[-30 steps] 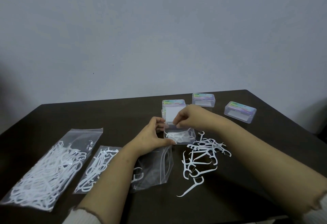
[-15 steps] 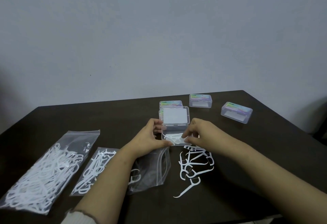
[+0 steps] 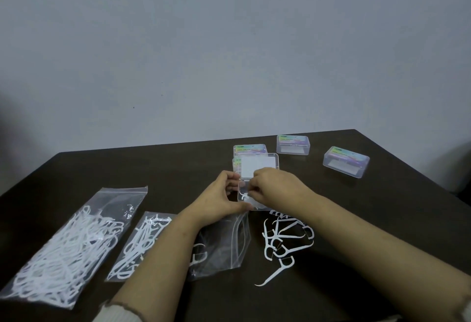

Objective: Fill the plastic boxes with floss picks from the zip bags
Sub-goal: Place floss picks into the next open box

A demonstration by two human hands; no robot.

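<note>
At mid-frame the left hand (image 3: pixel 221 195) grips the side of the open plastic box (image 3: pixel 251 198), fingers curled round it, while the right hand (image 3: pixel 274 188) lowers floss picks in, fingers bent, seemingly pinching them. Best to lay picks flat and parallel. The box is clear, lid (image 3: pixel 257 166) upright, few picks inside; loose floss picks (image 3: pixel 284 241) lie lower right.

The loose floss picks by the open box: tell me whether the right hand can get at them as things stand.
Probably yes. The loose floss picks lie bare on the table, just below the right hand, which is now at the open box. Nothing covers them.
</note>
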